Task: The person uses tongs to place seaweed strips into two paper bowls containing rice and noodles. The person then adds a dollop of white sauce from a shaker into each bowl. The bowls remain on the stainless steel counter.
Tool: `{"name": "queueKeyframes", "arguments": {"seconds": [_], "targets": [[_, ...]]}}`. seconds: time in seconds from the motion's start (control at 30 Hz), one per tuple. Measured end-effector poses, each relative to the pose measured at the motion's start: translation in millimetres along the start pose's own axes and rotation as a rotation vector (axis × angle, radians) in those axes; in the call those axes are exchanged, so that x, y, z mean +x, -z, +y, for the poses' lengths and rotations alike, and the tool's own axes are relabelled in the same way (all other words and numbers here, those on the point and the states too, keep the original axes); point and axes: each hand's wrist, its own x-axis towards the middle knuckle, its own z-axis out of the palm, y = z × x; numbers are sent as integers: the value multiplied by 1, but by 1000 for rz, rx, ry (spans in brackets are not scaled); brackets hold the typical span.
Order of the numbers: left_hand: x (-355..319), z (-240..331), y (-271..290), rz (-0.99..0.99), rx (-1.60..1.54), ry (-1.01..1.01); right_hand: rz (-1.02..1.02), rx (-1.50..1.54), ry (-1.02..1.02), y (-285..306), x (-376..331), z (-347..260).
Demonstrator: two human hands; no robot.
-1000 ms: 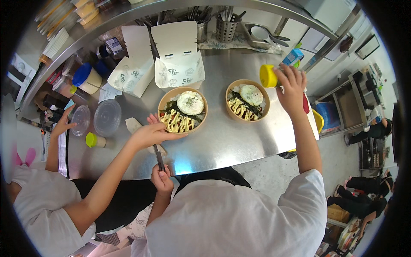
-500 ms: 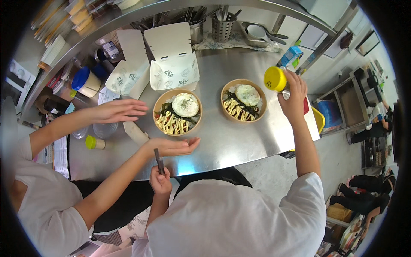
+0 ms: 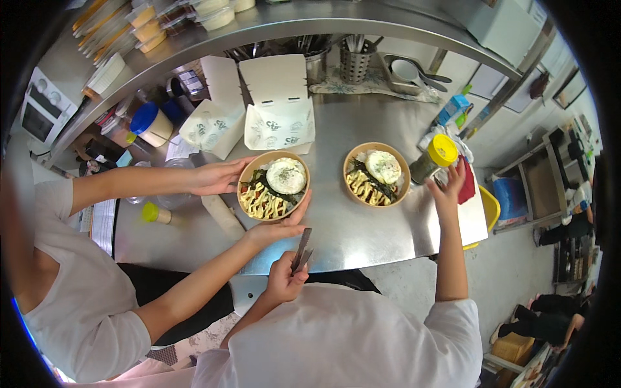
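Note:
My left hand [image 3: 286, 282] holds a pair of metal tongs [image 3: 303, 253], tips up, by the table's near edge. At the right, my right hand [image 3: 446, 194] has its fingers apart beside a green-filled shaker [image 3: 425, 168] with a yellow lid, which stands on the table. Between them sits a round paper bowl [image 3: 377, 145] with a fried egg [image 3: 383, 167], dark seaweed strips and zigzag pale sauce. A co-worker's two hands [image 3: 223, 177] hold a second, similar bowl [image 3: 275, 154] from its left and its near side.
Two open white cartons [image 3: 279, 126] stand behind the left bowl. Left are a blue-lidded tub [image 3: 151, 125] and a small lime-capped bottle [image 3: 156, 213]. A utensil holder [image 3: 355, 66] and a metal tray [image 3: 388, 61] stand at the back under a steel shelf [image 3: 323, 26]. A red cloth [image 3: 467, 181] lies right.
My right hand has set the shaker down upright and let go. My left hand has moved right with the tongs. The co-worker's hands have closed in on the left bowl.

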Motion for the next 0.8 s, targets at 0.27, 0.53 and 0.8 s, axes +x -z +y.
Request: {"name": "queueKeyframes", "arguments": {"seconds": [0.27,0.53,0.8], "targets": [[-19,11,-3,124,-212,63,-413,331,-457,-22,-37,-51],[36,1,-12,123,-76,234,-565,159,-430,-34,-14,-57],[101,-60,-28,63,-548,389,-681,143,-370,-56,-47,-75]]}}
